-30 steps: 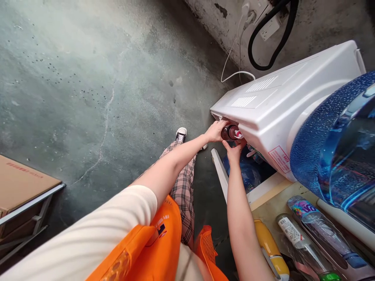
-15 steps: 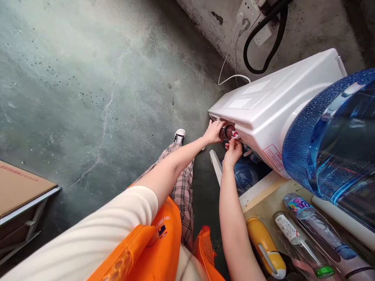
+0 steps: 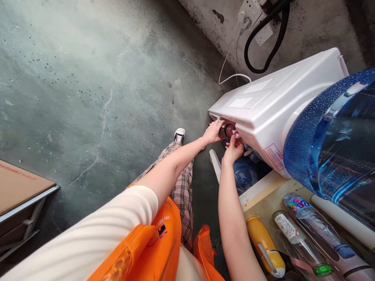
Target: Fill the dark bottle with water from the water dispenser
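Observation:
My left hand (image 3: 214, 132) is wrapped around a small dark see-through bottle (image 3: 224, 132), its reddish mouth end turned to the front of a white water dispenser (image 3: 272, 97). Close by, at the dispenser's front, is a red-and-white tap (image 3: 235, 134). My right hand (image 3: 233, 150) has its thumb and fingers closed up against that tap; the exact contact is partly hidden. A large blue water jug (image 3: 304, 136) sits on the dispenser, with pale bubble-like spots inside.
A yellow bottle (image 3: 262, 242), a clear bottle with a green cap (image 3: 304, 246) and a labelled plastic bottle (image 3: 316, 222) lie at lower right. A power strip (image 3: 254, 19) and black hose (image 3: 249, 50) hang on the wall. A cardboard-topped table (image 3: 23, 187) stands left.
The thumb of my right hand has shifted slightly up against the tap. Pale spots now show inside the water jug. My left hand stays around the bottle.

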`<action>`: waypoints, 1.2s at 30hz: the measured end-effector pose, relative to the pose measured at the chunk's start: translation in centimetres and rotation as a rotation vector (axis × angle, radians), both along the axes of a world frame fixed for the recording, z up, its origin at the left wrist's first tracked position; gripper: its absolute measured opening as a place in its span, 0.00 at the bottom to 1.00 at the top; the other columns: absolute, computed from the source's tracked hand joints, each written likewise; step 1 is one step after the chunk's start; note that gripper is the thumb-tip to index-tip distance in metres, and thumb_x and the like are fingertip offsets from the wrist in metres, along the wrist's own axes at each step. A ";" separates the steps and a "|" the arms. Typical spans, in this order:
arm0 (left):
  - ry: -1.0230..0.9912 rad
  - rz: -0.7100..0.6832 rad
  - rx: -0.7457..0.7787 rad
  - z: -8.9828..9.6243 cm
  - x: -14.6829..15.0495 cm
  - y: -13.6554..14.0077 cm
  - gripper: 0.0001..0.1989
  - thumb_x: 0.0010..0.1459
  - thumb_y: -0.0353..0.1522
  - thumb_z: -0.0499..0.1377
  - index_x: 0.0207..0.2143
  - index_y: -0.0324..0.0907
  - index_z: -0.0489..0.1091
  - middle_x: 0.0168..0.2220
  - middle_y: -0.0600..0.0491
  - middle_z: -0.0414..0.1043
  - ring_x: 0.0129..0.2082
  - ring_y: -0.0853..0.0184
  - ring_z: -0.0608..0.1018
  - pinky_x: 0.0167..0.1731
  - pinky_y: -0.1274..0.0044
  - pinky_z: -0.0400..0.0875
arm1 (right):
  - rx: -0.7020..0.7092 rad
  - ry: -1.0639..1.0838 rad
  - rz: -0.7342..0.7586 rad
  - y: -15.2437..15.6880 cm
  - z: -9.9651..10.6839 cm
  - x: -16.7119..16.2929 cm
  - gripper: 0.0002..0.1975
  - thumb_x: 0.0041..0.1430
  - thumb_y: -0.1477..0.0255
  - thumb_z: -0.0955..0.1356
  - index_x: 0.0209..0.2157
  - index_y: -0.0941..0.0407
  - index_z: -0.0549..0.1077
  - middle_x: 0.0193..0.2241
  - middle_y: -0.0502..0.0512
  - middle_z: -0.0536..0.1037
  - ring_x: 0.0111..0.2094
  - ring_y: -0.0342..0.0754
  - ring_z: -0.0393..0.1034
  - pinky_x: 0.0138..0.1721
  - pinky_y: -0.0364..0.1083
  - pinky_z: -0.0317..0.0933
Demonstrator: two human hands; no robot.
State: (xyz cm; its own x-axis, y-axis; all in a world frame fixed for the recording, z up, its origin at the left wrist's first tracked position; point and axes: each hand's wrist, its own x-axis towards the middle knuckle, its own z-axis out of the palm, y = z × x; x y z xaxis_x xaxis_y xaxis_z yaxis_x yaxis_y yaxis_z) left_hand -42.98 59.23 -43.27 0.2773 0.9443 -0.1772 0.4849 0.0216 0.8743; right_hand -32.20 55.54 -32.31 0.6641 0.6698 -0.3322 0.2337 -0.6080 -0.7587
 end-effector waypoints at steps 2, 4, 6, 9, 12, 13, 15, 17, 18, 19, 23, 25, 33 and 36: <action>0.009 -0.003 0.006 -0.1 0.1 -0.1 0.46 0.44 0.29 0.71 0.66 0.41 0.60 0.63 0.37 0.68 0.63 0.44 0.71 0.62 0.56 0.70 | -0.033 -0.033 0.024 0.0 0.1 -0.1 0.26 0.62 0.46 0.71 0.36 0.58 0.77 0.33 0.57 0.84 0.26 0.44 0.76 0.22 0.41 0.67; 0.017 0.000 0.009 -0.2 0.2 -0.2 0.45 0.45 0.29 0.70 0.66 0.40 0.61 0.63 0.36 0.68 0.63 0.44 0.71 0.62 0.56 0.70 | -0.062 -0.043 0.029 0.1 0.2 -0.2 0.26 0.62 0.47 0.71 0.37 0.59 0.78 0.32 0.57 0.84 0.26 0.45 0.77 0.22 0.41 0.68; 0.019 0.011 0.013 -0.3 0.3 -0.3 0.45 0.45 0.30 0.70 0.66 0.40 0.61 0.62 0.36 0.69 0.63 0.45 0.71 0.62 0.56 0.70 | -0.069 -0.039 0.002 0.1 0.2 -0.3 0.27 0.61 0.47 0.73 0.40 0.59 0.78 0.34 0.57 0.84 0.26 0.45 0.78 0.22 0.41 0.69; 0.016 0.024 0.020 -0.4 0.4 -0.3 0.45 0.45 0.30 0.70 0.66 0.39 0.61 0.62 0.36 0.69 0.62 0.45 0.72 0.62 0.56 0.70 | -0.048 -0.027 -0.038 0.2 0.2 -0.4 0.27 0.59 0.49 0.74 0.45 0.60 0.77 0.38 0.59 0.85 0.26 0.46 0.78 0.21 0.42 0.70; 0.009 0.025 0.023 -0.6 0.5 -0.3 0.45 0.45 0.30 0.71 0.66 0.40 0.61 0.62 0.36 0.69 0.62 0.44 0.72 0.62 0.55 0.70 | -0.033 -0.030 -0.037 0.3 0.2 -0.5 0.25 0.60 0.51 0.74 0.44 0.59 0.78 0.38 0.60 0.85 0.26 0.46 0.78 0.21 0.42 0.69; 0.006 0.025 0.022 -0.6 0.5 -0.3 0.45 0.45 0.30 0.71 0.66 0.41 0.61 0.62 0.37 0.69 0.63 0.44 0.71 0.62 0.55 0.70 | -0.031 -0.032 -0.034 0.3 0.3 -0.5 0.24 0.61 0.52 0.74 0.43 0.59 0.78 0.38 0.60 0.85 0.26 0.46 0.78 0.21 0.42 0.69; -0.001 0.024 0.017 -0.7 0.6 -0.3 0.45 0.45 0.30 0.70 0.66 0.40 0.61 0.63 0.36 0.68 0.64 0.44 0.71 0.63 0.54 0.70 | -0.034 -0.038 -0.030 0.3 0.4 -0.6 0.23 0.61 0.53 0.74 0.43 0.60 0.79 0.38 0.60 0.86 0.26 0.46 0.78 0.21 0.42 0.69; -0.009 0.027 0.010 -0.8 0.6 -0.3 0.45 0.46 0.31 0.70 0.67 0.39 0.61 0.64 0.35 0.68 0.65 0.44 0.70 0.64 0.54 0.69 | -0.041 -0.042 -0.023 0.3 0.5 -0.7 0.23 0.62 0.53 0.73 0.44 0.60 0.79 0.39 0.61 0.86 0.27 0.46 0.78 0.21 0.42 0.69; -0.015 0.030 0.008 -0.8 0.6 -0.3 0.45 0.45 0.30 0.70 0.67 0.39 0.60 0.65 0.35 0.67 0.66 0.43 0.70 0.65 0.54 0.68 | -0.046 -0.047 -0.020 0.3 0.5 -0.7 0.24 0.62 0.52 0.73 0.44 0.60 0.79 0.40 0.61 0.86 0.27 0.46 0.78 0.22 0.42 0.69; -0.023 0.032 0.006 -0.8 0.6 -0.4 0.46 0.45 0.30 0.71 0.67 0.39 0.60 0.66 0.34 0.65 0.67 0.43 0.69 0.65 0.54 0.68 | -0.051 -0.053 -0.016 0.3 0.5 -0.7 0.24 0.63 0.52 0.72 0.44 0.60 0.79 0.40 0.61 0.86 0.27 0.46 0.79 0.22 0.42 0.69; -0.053 0.040 0.010 -0.8 0.6 -0.5 0.48 0.44 0.29 0.70 0.68 0.39 0.59 0.69 0.34 0.63 0.69 0.43 0.67 0.68 0.54 0.65 | -0.062 -0.084 -0.011 0.2 0.5 -0.8 0.24 0.63 0.50 0.72 0.41 0.59 0.79 0.38 0.60 0.86 0.28 0.47 0.79 0.20 0.41 0.66; -0.058 0.043 0.003 -0.8 0.7 -0.5 0.48 0.43 0.28 0.70 0.68 0.39 0.60 0.68 0.34 0.64 0.69 0.43 0.67 0.69 0.53 0.64 | -0.067 -0.087 -0.013 0.2 0.5 -0.8 0.24 0.63 0.50 0.72 0.42 0.59 0.79 0.38 0.60 0.86 0.28 0.47 0.79 0.19 0.41 0.66; -0.058 0.044 -0.029 -0.5 0.7 -0.4 0.45 0.45 0.29 0.69 0.67 0.39 0.60 0.66 0.35 0.67 0.68 0.43 0.69 0.68 0.52 0.64 | -0.073 -0.086 -0.001 0.2 0.5 -0.9 0.25 0.64 0.50 0.71 0.45 0.60 0.80 0.37 0.59 0.86 0.29 0.48 0.80 0.20 0.41 0.68; -0.059 0.037 -0.029 -0.4 0.6 -0.4 0.45 0.46 0.30 0.69 0.67 0.39 0.60 0.66 0.35 0.67 0.67 0.43 0.69 0.67 0.52 0.65 | -0.080 -0.110 0.017 0.2 0.5 -0.8 0.25 0.64 0.50 0.71 0.43 0.59 0.80 0.37 0.59 0.86 0.28 0.47 0.80 0.20 0.41 0.68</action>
State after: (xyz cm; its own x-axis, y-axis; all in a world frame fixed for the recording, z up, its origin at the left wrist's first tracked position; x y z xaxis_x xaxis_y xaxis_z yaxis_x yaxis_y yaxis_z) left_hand -42.38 58.84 -43.67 0.2532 0.9487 -0.1893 0.4313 0.0645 0.8999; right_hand -32.96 55.78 -31.81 0.6884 0.6554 -0.3109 0.3232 -0.6609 -0.6773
